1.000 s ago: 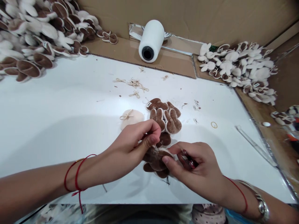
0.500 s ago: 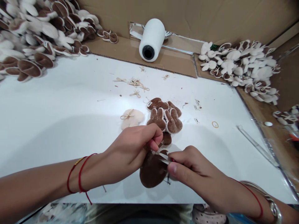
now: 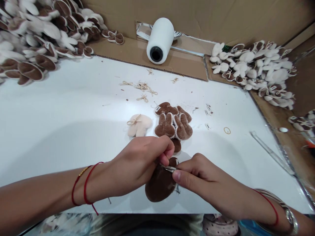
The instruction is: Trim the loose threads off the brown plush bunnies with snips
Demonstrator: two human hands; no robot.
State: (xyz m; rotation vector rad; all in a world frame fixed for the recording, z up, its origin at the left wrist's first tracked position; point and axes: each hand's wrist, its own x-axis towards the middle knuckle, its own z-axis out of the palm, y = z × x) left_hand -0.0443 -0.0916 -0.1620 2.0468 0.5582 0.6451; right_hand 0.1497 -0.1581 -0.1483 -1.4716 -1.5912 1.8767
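Pinching the top edge of a brown plush piece (image 3: 158,185), the left hand (image 3: 140,162) is closed on it just below the frame's centre, near the bench's (image 3: 61,124) front edge. The right hand (image 3: 197,177) meets it there, fingers closed on a thin metal tool (image 3: 168,168) touching the same edge. Above them lie a brown plush cluster (image 3: 173,121) and a cream piece (image 3: 139,124). Bare white bench spreads left; a thread cone (image 3: 159,41) stands at the rear edge.
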